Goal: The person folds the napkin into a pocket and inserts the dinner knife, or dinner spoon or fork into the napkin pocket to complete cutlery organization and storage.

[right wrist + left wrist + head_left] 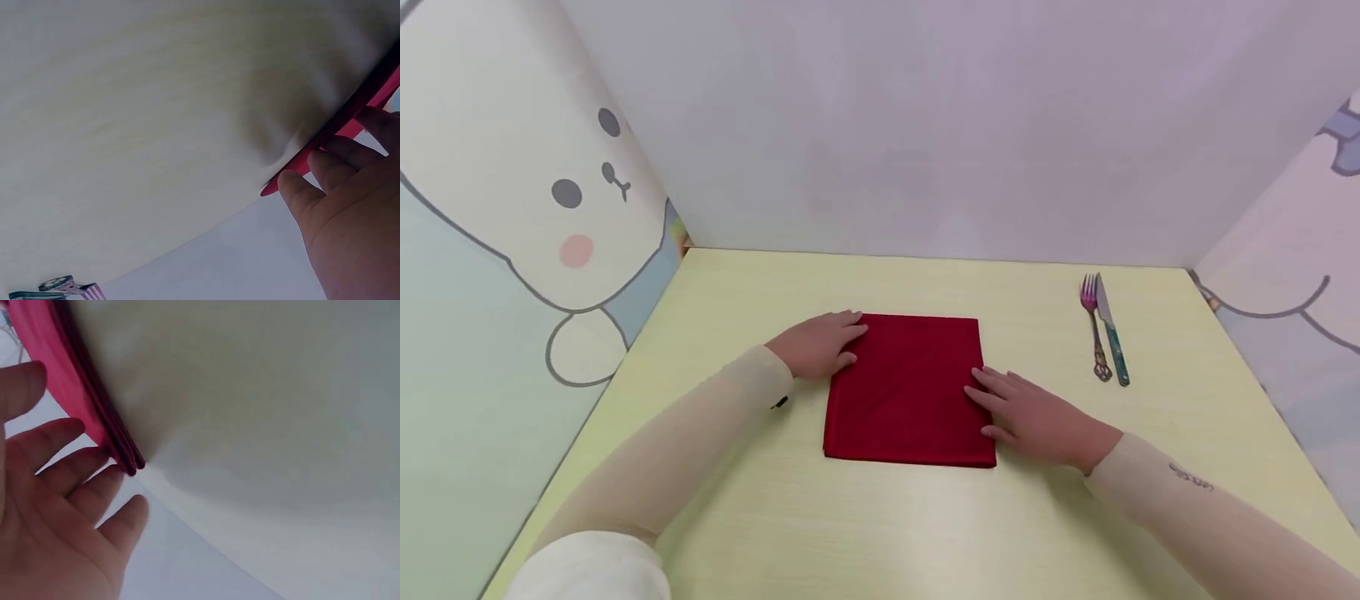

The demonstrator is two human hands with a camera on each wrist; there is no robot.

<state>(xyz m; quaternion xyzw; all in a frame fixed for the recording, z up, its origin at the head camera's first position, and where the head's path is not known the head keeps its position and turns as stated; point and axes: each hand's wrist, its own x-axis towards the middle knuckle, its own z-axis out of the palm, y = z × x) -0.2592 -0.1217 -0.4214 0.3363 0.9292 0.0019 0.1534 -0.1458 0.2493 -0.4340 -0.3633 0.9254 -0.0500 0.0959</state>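
A dark red cloth (910, 392), folded into a flat rectangle, lies on the pale yellow table. At its far left corner is my left hand (817, 343), fingers extended over the edge. My right hand (1037, 417) touches the right edge with fingers spread and nearly straight. In the left wrist view, stacked folds of the cloth (94, 394) show beside the fingertips of the left hand (62, 506). The right wrist view has the right hand (350, 206) along the cloth's thin edge (300, 162).
A fork (1094, 329) and a knife with a green-blue handle (1114, 337) lie side by side on the table (760, 517), right of the cloth. Behind the table stands a plain pale wall (925, 133). Walls with cartoon drawings flank both sides.
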